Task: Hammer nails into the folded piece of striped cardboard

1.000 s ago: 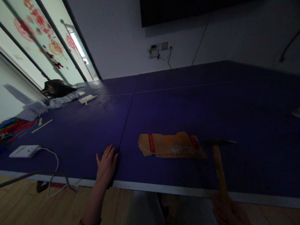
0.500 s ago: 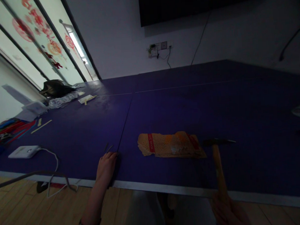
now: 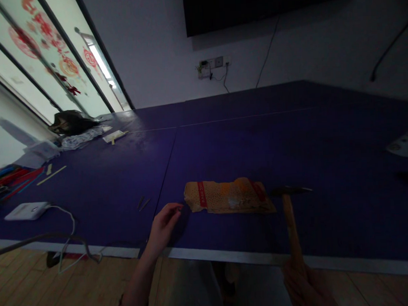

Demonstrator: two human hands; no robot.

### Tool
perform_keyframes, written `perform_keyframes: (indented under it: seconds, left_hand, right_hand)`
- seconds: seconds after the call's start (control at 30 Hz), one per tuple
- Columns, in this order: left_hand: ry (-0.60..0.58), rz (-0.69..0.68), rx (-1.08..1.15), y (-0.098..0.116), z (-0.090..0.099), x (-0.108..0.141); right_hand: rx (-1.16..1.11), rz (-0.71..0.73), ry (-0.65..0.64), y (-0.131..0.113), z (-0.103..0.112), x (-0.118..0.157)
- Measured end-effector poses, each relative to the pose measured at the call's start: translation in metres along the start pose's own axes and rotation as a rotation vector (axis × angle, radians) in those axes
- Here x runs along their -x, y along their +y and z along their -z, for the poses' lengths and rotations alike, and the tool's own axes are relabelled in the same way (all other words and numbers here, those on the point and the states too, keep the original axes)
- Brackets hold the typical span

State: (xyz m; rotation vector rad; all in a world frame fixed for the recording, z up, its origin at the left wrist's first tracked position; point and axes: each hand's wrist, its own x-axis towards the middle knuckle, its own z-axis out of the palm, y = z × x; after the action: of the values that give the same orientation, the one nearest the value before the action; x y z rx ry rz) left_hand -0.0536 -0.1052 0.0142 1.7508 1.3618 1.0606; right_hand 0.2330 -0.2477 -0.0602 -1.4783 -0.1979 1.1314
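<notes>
Packet (image 3: 228, 197), brown with red bands: flat on the purple table (image 3: 224, 147), long axis roughly along the near edge. Left hand (image 3: 164, 224): nearer of the two, just off the packet's left end, which lies to its right; fingertips drawn together, anything pinched too small to tell. Hammer (image 3: 291, 223): head beside the packet's right end, contact unclear; handle pointing back toward the person. Right hand (image 3: 306, 284): wrapped around that handle, at the table edge. Thin metal pins (image 3: 144, 204), two: left of the left hand, apart. White device (image 3: 26, 211), cabled: farther left.

Dark screen (image 3: 245, 7) above wall sockets (image 3: 218, 61)
</notes>
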Motion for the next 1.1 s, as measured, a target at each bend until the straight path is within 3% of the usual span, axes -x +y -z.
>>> perform_keyframes:
  seconds: [0.13,0.27,0.4,0.6,0.77,1.1]
  left_hand:
    - [-0.077,0.051,0.214,0.012,-0.035,-0.006]
    - [-0.158,0.044,0.244,0.027,-0.067,-0.022]
    - [-0.228,-0.002,0.319,0.040,-0.091,-0.044]
    - [-0.292,-0.097,0.141,0.039,-0.123,-0.059]
    - [-0.304,-0.132,0.101,0.029,-0.135,-0.057]
    - [-0.317,-0.223,-0.041,0.020,-0.138,-0.055]
  right_hand:
    - [0.013,0.051,-0.056,-0.006,-0.007,0.005]
    - [0.077,0.071,-0.042,-0.009,-0.011,0.008]
    - [0.087,0.080,-0.106,-0.008,-0.010,0.007]
    - [0.091,0.046,-0.132,-0.007,-0.008,0.004]
    - [0.065,0.003,-0.138,-0.007,-0.009,0.005]
    - [0.067,0.008,-0.098,-0.007,-0.009,0.007]
